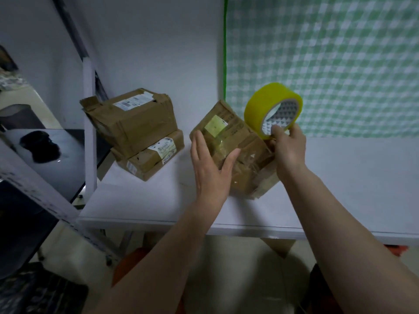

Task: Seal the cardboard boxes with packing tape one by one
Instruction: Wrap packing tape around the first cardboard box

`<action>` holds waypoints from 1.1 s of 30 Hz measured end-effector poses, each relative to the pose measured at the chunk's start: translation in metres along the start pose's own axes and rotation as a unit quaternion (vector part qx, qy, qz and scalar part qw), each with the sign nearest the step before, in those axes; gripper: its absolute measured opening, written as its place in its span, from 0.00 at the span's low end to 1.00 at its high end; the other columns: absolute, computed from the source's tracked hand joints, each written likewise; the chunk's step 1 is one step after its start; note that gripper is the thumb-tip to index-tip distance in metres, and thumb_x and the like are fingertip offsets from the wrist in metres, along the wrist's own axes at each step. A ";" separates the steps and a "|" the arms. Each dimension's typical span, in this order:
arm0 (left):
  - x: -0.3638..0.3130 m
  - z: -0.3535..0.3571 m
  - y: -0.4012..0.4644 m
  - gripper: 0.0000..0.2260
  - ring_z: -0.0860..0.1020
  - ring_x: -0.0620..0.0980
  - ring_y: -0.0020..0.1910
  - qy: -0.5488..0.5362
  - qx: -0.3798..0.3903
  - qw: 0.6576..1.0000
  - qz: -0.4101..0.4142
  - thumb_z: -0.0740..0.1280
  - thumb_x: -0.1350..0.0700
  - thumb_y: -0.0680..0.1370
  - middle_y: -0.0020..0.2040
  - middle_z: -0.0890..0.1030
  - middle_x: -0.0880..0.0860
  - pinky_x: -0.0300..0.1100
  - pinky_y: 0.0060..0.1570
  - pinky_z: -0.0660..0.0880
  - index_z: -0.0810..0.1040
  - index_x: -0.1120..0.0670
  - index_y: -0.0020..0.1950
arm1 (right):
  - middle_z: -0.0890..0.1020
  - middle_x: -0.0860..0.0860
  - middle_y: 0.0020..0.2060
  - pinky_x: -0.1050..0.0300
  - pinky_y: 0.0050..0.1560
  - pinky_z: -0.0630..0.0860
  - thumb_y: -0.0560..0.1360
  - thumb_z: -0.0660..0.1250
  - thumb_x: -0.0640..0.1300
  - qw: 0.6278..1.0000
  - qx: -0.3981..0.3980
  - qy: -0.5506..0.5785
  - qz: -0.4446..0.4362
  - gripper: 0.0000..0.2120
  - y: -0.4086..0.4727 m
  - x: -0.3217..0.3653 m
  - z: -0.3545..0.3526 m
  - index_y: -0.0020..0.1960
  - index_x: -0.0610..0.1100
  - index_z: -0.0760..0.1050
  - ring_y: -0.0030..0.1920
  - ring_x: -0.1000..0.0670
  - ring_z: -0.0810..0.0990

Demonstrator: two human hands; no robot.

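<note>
A worn brown cardboard box stands tilted on the white table, near its middle. My left hand lies flat on the box's near face, fingers straight and thumb spread to the right. My right hand pinches a yellow roll of packing tape at its lower rim, holding it upright just above the box's right corner. A short length of clear tape seems to run from the roll down onto the box. Two more cardboard boxes lie stacked at the back left, the lower box jutting out in front.
A white wall rises behind the table, with a green checked cloth hanging at the right. A white shelf post stands at the table's left edge, with a dark glossy surface beyond it. The table's front edge runs below my forearms.
</note>
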State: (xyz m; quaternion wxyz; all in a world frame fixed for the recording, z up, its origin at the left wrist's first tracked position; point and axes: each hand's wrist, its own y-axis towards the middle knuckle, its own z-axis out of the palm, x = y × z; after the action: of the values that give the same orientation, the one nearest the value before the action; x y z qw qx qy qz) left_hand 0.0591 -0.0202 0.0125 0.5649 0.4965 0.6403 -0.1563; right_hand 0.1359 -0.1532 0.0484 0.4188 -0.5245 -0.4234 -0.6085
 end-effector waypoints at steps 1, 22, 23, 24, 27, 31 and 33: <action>0.004 0.002 -0.006 0.46 0.49 0.45 0.76 -0.013 0.012 1.000 -0.004 0.59 0.31 0.70 0.79 0.51 0.52 0.45 0.75 0.53 0.47 0.52 0.79 | 0.80 0.44 0.39 0.57 0.35 0.73 0.73 0.62 0.42 1.000 0.003 -0.018 -0.009 0.01 -0.002 -0.002 -0.002 0.45 0.46 0.72 0.34 0.51 0.77; 0.089 -0.039 -0.027 0.38 0.64 0.48 0.72 0.240 0.083 0.966 0.046 0.71 0.37 0.69 0.73 0.67 0.48 0.58 0.72 0.57 0.64 0.50 0.74 | 0.82 0.40 0.48 0.47 0.53 0.74 0.74 0.67 0.48 0.930 0.094 -0.350 -0.066 0.12 -0.051 -0.048 0.029 0.50 0.39 0.76 0.52 0.39 0.78; 0.089 -0.039 -0.027 0.38 0.62 0.47 0.73 0.246 0.085 0.964 0.054 0.71 0.36 0.70 0.74 0.65 0.46 0.58 0.73 0.55 0.64 0.49 0.74 | 0.82 0.40 0.47 0.49 0.49 0.73 0.74 0.66 0.46 0.931 0.067 -0.352 -0.075 0.09 -0.042 -0.045 0.022 0.49 0.40 0.76 0.51 0.39 0.78; 0.088 -0.039 -0.027 0.38 0.61 0.46 0.74 0.251 0.090 0.962 0.058 0.70 0.36 0.70 0.75 0.64 0.45 0.58 0.73 0.54 0.63 0.48 0.75 | 0.81 0.40 0.46 0.52 0.45 0.71 0.74 0.65 0.45 0.931 0.038 -0.354 -0.082 0.07 -0.034 -0.042 0.013 0.47 0.41 0.75 0.50 0.39 0.78; 0.087 -0.039 -0.026 0.38 0.60 0.47 0.74 0.265 0.104 0.956 0.069 0.69 0.36 0.70 0.76 0.62 0.45 0.58 0.73 0.53 0.63 0.49 0.75 | 0.79 0.41 0.45 0.55 0.41 0.64 0.75 0.64 0.44 0.935 0.014 -0.347 -0.074 0.05 -0.017 -0.039 0.001 0.44 0.43 0.70 0.49 0.40 0.76; 0.073 -0.034 -0.019 0.40 0.61 0.51 0.73 0.310 0.071 0.943 0.097 0.69 0.32 0.67 0.72 0.68 0.52 0.53 0.75 0.50 0.68 0.56 0.70 | 0.81 0.41 0.47 0.56 0.43 0.68 0.74 0.66 0.45 0.937 0.037 -0.344 -0.051 0.10 -0.015 -0.047 0.003 0.49 0.39 0.76 0.50 0.40 0.77; 0.061 -0.025 -0.010 0.44 0.59 0.52 0.74 0.327 0.075 0.937 0.093 0.69 0.30 0.64 0.71 0.68 0.54 0.48 0.75 0.48 0.68 0.57 0.70 | 0.82 0.40 0.47 0.52 0.46 0.73 0.72 0.70 0.48 0.939 0.038 -0.341 -0.039 0.14 -0.017 -0.050 0.002 0.51 0.37 0.78 0.50 0.40 0.78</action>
State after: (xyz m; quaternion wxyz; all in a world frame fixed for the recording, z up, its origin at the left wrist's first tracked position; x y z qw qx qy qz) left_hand 0.0444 0.0220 -0.0369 0.2973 0.6185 0.7271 0.0209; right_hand 0.1256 -0.1433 -0.0020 0.2445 -0.6671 -0.5838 -0.3930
